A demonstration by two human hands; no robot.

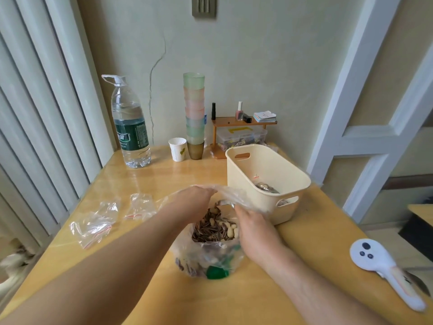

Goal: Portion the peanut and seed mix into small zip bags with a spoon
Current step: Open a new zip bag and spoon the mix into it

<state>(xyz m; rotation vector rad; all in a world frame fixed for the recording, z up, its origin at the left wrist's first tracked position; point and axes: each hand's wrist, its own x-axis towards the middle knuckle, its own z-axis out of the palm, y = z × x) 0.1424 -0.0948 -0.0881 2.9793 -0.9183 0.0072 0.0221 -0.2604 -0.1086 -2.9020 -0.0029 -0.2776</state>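
A large clear plastic bag (206, 259) of striped seeds and pale peanuts (215, 228) stands on the yellow table (316, 242) in front of me. My left hand (194, 200) grips the bag's far rim and pulls it open. My right hand (253, 228) holds the rim on the right side; a bit of metal, perhaps a spoon handle, shows just above it. Something green (216, 272) lies at the bag's bottom. Three small empty zip bags lie flat to the left: one (91, 228) near me, one (110, 207) behind it, one (140, 207) closest to the big bag.
A cream plastic basket (264, 184) with filled packets inside stands right behind the bag. At the back are a big water bottle (131, 127), a paper cup (177, 149), a stack of coloured cups (194, 113) and a small wooden shelf (241, 124). A white controller (384, 266) lies at right.
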